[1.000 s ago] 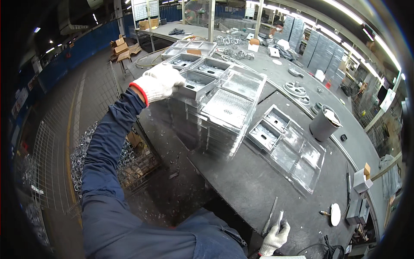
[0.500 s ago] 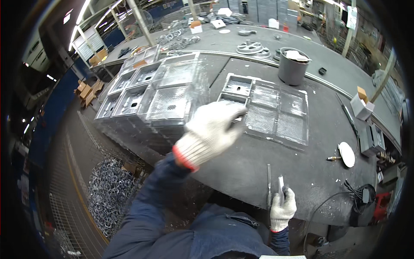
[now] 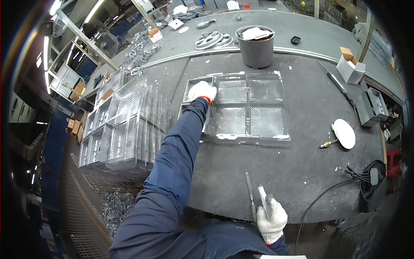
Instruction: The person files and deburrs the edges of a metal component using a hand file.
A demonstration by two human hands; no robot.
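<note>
My left hand point(image 3: 202, 91), in a white knit glove with a red cuff, is curled onto a grey metal box point(image 3: 192, 82) in the far left compartment of a clear plastic tray point(image 3: 254, 139). Its fingertips are hidden. My sleeve partly covers a second metal box in the compartment below. The tray's other visible compartments have textured bottoms and hold nothing. Near the front edge of the table, my gloved right hand point(image 3: 272, 219) is closed around a pale, narrow, flat tool point(image 3: 262, 196). Beside it lies a thin flat file-like tool point(image 3: 249, 190).
Stacked clear trays point(image 3: 125, 134) with metal boxes stand at the left. A grey bucket point(image 3: 256, 52) is behind the tray. At the right are a corded pen-shaped tool point(image 3: 338, 84), a white disc point(image 3: 344, 134), metal housings point(image 3: 371, 108) and a coiled black cable point(image 3: 366, 181).
My left hand has moved forward onto the metal box in the tray. My right hand keeps hold of the pale tool. The view has shifted, so the tray appears nearer the middle.
</note>
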